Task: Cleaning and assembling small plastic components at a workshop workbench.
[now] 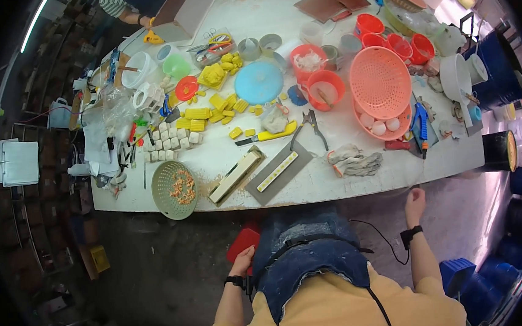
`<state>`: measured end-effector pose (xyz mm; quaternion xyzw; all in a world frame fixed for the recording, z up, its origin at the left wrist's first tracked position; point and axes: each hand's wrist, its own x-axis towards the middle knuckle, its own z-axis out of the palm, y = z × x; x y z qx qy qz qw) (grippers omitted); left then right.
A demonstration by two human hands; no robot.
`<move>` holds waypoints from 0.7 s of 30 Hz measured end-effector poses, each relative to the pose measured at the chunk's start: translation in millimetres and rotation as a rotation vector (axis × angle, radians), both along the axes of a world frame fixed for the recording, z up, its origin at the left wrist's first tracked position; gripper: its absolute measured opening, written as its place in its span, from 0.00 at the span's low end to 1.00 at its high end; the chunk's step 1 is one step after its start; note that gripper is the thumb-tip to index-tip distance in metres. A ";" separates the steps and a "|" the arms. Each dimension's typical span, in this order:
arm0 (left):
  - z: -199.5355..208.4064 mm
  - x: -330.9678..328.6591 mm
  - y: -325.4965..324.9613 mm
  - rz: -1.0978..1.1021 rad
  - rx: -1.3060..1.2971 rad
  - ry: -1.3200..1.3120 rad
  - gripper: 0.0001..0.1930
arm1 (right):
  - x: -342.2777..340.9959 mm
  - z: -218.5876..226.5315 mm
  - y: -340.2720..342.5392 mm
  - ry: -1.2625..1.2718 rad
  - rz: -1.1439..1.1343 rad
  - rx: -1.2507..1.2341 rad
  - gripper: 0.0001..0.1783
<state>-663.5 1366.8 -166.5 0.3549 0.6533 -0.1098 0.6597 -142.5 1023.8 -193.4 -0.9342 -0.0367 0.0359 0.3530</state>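
Our left hand [242, 262] hangs just beside a red stool-like object [241, 240], fingers curled, and we cannot tell whether they grip anything; our right hand [416, 200] is near the table's [439, 167] front edge, fingers bent, nothing visible in them, how tightly closed we cannot tell. The grey work gloves [359, 161] lie on the tabletop near that edge; we should keep any reach clear of the pliers [314, 129] and the yellow knife [277, 133] to their left.
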 end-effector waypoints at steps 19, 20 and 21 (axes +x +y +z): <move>113.7 -121.9 -78.9 -0.702 -0.339 0.275 0.27 | -212.5 -168.6 -131.5 1.486 0.550 -0.692 0.31; 111.0 -119.1 -66.3 -0.747 -0.347 0.287 0.27 | -241.5 -179.8 -135.5 1.386 0.595 -0.622 0.31; 107.7 -117.2 -51.2 -0.791 -0.354 0.299 0.26 | -272.8 -190.6 -137.0 1.281 0.635 -0.553 0.30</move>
